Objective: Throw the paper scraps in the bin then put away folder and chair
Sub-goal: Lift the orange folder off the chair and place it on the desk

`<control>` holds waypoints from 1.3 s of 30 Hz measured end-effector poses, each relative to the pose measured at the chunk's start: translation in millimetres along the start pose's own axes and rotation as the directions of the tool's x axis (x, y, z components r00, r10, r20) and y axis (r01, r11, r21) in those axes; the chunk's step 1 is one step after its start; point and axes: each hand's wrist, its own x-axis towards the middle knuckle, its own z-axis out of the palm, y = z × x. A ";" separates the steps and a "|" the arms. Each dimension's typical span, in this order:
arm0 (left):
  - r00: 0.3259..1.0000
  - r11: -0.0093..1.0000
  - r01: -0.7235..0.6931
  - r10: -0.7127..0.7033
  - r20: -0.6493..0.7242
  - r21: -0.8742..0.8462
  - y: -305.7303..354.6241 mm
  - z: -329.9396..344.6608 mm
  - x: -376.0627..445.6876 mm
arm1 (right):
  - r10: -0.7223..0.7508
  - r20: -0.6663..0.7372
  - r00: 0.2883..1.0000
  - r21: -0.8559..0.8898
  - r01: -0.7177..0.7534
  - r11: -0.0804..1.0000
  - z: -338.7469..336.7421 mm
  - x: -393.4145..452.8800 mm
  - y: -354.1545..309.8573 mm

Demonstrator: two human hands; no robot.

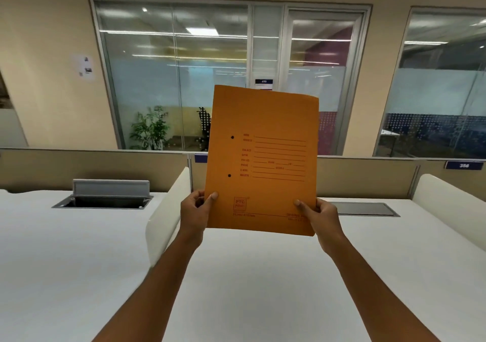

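Above the white desk (79, 262), left hand (196, 214) and right hand (322, 219) pinch the upright orange folder (263, 157) in a narrow grip.

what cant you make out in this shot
Head view only:
- Bin, chair, paper scraps: none in frame.
- Folder contents: closed, held upright by left hand and right hand.
- Folder's printed labels: too blurred to read.
- Desk behind folder: hidden.
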 end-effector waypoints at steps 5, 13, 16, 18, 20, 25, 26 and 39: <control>0.999 0.995 0.018 -0.015 -0.039 0.098 -38.4 13.4 44.6 | 0.054 0.039 0.998 -0.011 -0.054 0.998 23.9 59.6 38.1; 0.984 0.954 0.154 -0.125 -0.126 0.258 -107.7 33.4 137.8 | 0.220 0.166 0.961 -0.022 -0.219 0.975 83.5 181.5 112.0; 0.972 0.926 0.211 -0.166 -0.166 0.311 -127.8 34.4 170.0 | 0.317 0.196 0.928 -0.038 -0.316 0.948 109.7 216.8 137.1; 0.956 0.897 0.268 -0.201 -0.215 0.351 -143.7 33.1 189.8 | 0.370 0.228 0.900 -0.055 -0.368 0.928 128.2 237.8 155.1; 0.946 0.862 0.296 -0.205 -0.251 0.411 -158.4 29.6 205.5 | 0.407 0.258 0.876 -0.067 -0.404 0.912 145.2 254.0 174.2; 0.921 0.774 0.368 -0.230 -0.313 0.515 -196.2 21.6 243.0 | 0.494 0.288 0.820 -0.108 -0.485 0.868 184.9 281.0 224.6; 0.919 0.759 0.376 -0.232 -0.318 0.532 -205.7 19.5 250.8 | 0.516 0.292 0.806 -0.122 -0.504 0.855 191.7 284.9 234.9; 0.870 0.505 0.493 -0.308 -0.386 0.708 -311.9 -2.0 321.4 | 0.644 0.221 0.732 -0.242 -0.599 0.763 262.7 331.8 307.8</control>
